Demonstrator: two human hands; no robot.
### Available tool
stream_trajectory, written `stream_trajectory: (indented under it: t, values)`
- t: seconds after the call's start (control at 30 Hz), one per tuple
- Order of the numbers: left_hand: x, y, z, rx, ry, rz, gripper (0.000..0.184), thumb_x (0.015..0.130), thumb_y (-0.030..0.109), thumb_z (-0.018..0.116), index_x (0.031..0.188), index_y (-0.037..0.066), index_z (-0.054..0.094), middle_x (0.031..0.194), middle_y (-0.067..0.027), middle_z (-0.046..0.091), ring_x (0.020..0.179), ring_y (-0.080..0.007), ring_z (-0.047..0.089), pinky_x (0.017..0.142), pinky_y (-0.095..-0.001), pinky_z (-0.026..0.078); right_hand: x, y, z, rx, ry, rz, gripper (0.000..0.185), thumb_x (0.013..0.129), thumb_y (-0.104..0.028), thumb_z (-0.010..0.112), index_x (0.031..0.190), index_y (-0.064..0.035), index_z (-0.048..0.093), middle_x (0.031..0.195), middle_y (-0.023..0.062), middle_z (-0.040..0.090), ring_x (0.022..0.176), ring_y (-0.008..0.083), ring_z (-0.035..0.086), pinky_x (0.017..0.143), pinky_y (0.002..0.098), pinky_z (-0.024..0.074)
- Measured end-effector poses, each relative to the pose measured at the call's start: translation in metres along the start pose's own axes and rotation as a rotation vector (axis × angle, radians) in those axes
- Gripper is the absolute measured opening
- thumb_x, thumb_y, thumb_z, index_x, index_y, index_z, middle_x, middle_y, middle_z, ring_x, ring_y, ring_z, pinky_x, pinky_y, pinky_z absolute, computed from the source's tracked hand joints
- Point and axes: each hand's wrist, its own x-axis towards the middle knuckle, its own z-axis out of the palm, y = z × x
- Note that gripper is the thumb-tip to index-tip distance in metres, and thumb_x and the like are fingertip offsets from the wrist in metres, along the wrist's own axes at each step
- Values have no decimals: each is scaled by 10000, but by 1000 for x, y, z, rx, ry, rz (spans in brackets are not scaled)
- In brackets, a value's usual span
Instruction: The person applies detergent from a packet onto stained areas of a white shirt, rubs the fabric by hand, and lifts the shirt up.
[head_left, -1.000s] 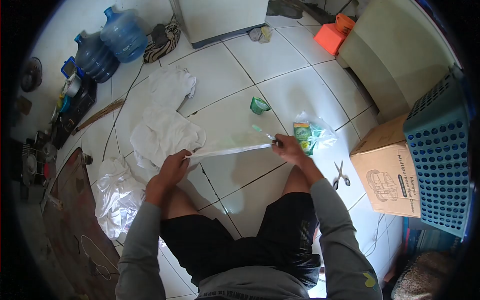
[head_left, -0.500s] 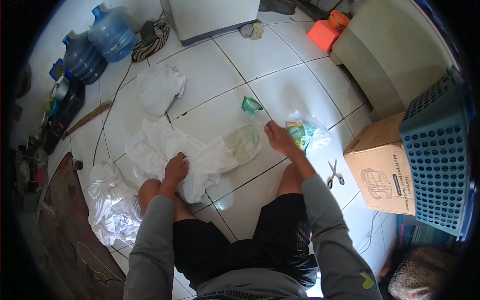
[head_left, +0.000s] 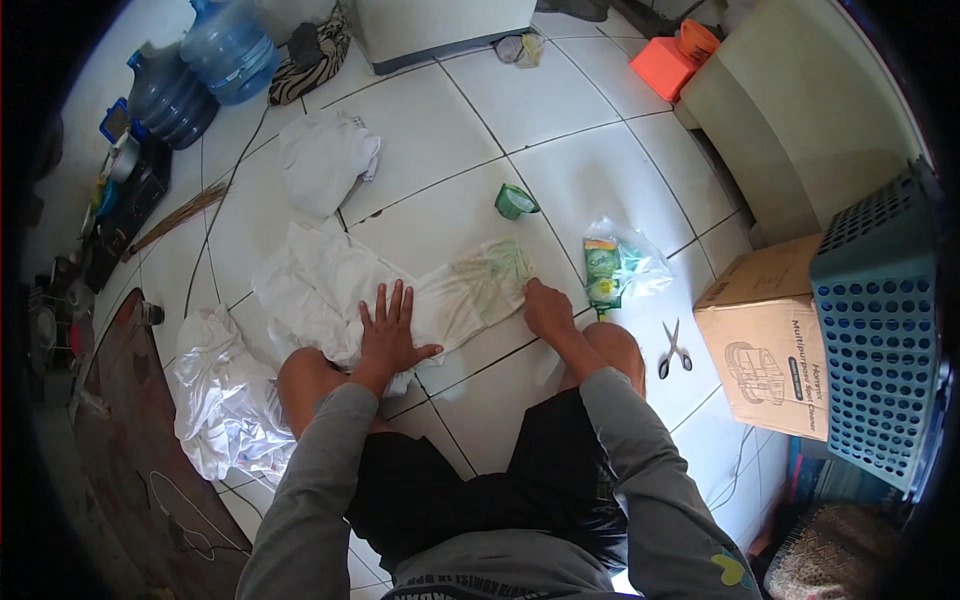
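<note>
A white cloth (head_left: 320, 275) lies spread on the tiled floor between my knees, with green smears on its right end. Flat on its middle rests my left hand (head_left: 393, 332), fingers spread. My right hand (head_left: 548, 308) is closed at the cloth's right edge, pinching it there. A green cup (head_left: 515, 202) stands beyond that end. To the right are a green and yellow packet (head_left: 602, 270) in a clear plastic bag (head_left: 645, 265) and scissors (head_left: 675, 350). Another white cloth (head_left: 325, 165) lies farther off, and a shiny white heap (head_left: 225, 400) sits by my left knee.
At right stand a cardboard box (head_left: 765, 350) and a blue-green perforated basket (head_left: 880, 330). Large blue water bottles (head_left: 230, 55) are at the back left, near a stick broom (head_left: 180, 220). A brown board (head_left: 150, 440) lies at left, an orange container (head_left: 665, 68) at the back right.
The cloth, earlier stretched between both hands, now lies flat on the floor. My left hand has opened onto it. My right hand has come down to its right edge.
</note>
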Motion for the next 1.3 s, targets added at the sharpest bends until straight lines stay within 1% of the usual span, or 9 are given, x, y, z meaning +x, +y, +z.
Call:
stream_trajectory:
  t: [0.1,0.3,0.37,0.5,0.63,0.73,1.03,1.13,1.3]
  values:
    - [4,-2,3,4,-43,-16,1467,764,924,692,1773,50,85,1863,-157,0,1706,-428,-49,1287,-766,42,-23,-16,10,-50,-155,-195,220,1090,-202,536,1045,-2,615,913,260,754,919,467,747,846,598,555]
    - [8,-7,14,-28,-20,-3,1470,750,938,684,1778,68,94,1868,-139,1,1706,-419,-74,1273,-783,1,2,11,7,-32,1,2,183,1071,-185,524,1092,-34,627,946,252,767,943,457,756,862,601,556]
    - [9,-6,10,-34,-19,-7,1473,750,937,685,1778,68,89,1868,-139,-2,1706,-420,-76,1273,-783,-3,-15,1,20,-76,-105,-290,180,1068,-165,515,1096,-26,626,945,236,774,900,455,760,825,589,569]
    - [8,-5,11,-29,-35,-18,1477,749,937,685,1779,67,81,1867,-141,-8,1705,-422,-79,1270,-785,-5,0,10,-2,-37,-3,-41,157,1015,-105,534,1126,-27,613,997,250,771,963,456,754,869,601,563]
    - [10,-6,10,-14,-43,-29,1478,748,936,686,1779,66,81,1867,-144,-16,1705,-424,-81,1270,-786,-3,-7,9,4,-127,-172,-248,165,995,-85,535,1125,-27,618,987,251,773,956,467,751,863,608,563]
    - [10,-5,12,-30,-37,-14,1479,748,933,688,1779,66,77,1867,-146,-23,1704,-426,-84,1269,-787,-1,-7,21,-2,-62,-95,-55,177,966,-69,552,1122,-16,616,1002,267,768,977,489,743,875,613,561]
    - [6,-2,4,-14,-103,-26,1477,773,924,685,1772,40,50,1862,-168,-38,1698,-447,-99,1276,-778,-2,-2,33,7,-97,-77,-71,190,995,-87,549,1166,-44,620,985,238,770,967,470,748,857,608,561]
    - [9,-4,4,-22,-79,-24,1478,772,926,683,1773,41,50,1862,-169,-37,1698,-448,-100,1273,-781,-1,-19,-2,13,-128,-282,-415,155,993,-89,554,1116,-21,617,961,238,765,918,470,745,808,614,560]
    - [9,-3,3,-13,-103,-23,1485,772,937,672,1772,41,37,1861,-169,-48,1696,-451,-105,1271,-785,-1,10,-9,17,-124,-82,-173,129,1002,-107,548,1067,-45,640,949,220,762,924,458,748,801,608,563]
